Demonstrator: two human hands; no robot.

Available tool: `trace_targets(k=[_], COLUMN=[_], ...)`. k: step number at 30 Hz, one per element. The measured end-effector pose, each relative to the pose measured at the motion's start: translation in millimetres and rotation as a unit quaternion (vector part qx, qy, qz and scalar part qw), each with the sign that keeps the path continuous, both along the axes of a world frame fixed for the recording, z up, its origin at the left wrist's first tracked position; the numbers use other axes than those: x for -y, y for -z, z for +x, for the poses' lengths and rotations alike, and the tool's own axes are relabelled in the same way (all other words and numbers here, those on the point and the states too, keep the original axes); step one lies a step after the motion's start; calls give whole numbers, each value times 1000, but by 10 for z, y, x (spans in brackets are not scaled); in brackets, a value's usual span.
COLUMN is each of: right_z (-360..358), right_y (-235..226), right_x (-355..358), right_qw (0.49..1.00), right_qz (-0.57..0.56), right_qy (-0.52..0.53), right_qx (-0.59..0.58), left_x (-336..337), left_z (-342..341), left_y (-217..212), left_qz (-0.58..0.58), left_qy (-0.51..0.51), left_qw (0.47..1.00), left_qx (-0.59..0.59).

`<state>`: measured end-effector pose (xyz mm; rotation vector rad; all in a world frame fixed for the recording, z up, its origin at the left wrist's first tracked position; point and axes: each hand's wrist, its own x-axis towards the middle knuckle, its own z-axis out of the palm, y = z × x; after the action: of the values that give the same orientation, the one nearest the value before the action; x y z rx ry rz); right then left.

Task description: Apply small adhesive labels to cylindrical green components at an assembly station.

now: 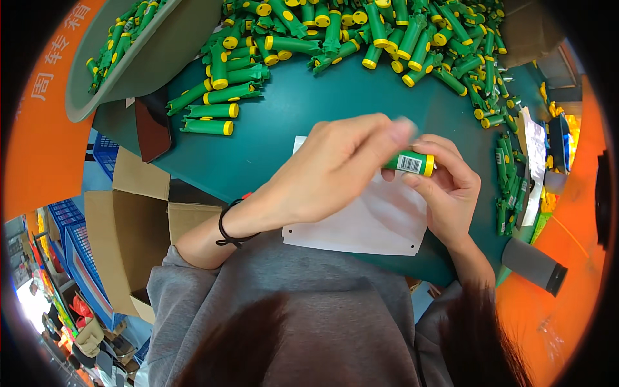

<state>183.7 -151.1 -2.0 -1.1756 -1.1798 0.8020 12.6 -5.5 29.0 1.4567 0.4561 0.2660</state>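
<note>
Over a white paper sheet, a green tube with a yellow end and a barcode label lies roughly level between my hands. My right hand pinches its yellow end with thumb and fingers. My left hand is curled about the other end, which it covers from sight; its thumb is blurred above the tube. A fingertip shows beneath the tube. Similar green tubes with yellow ends lie in a loose row at the left of the green table.
A large heap of such tubes covers the table's far side. A grey-green basin holds more at the far left. A dark phone-like slab and an open cardboard box are on the left; a grey cylinder stands right.
</note>
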Motion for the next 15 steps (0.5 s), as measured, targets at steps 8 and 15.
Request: trace_targets(k=[8,15], right_z=[34,237], right_y=[-212,-44], right_x=[-113,-123], right_qw=[989,904], right_qz=[-110,-231], right_qy=[91,17], right_qx=[43,359], left_x=[-797,-994], left_z=[-384,-422], left_y=[-100,-162], left_qz=[621,684], left_qy=[-219,-324], left_qw=[748,652], left_qx=[83,48])
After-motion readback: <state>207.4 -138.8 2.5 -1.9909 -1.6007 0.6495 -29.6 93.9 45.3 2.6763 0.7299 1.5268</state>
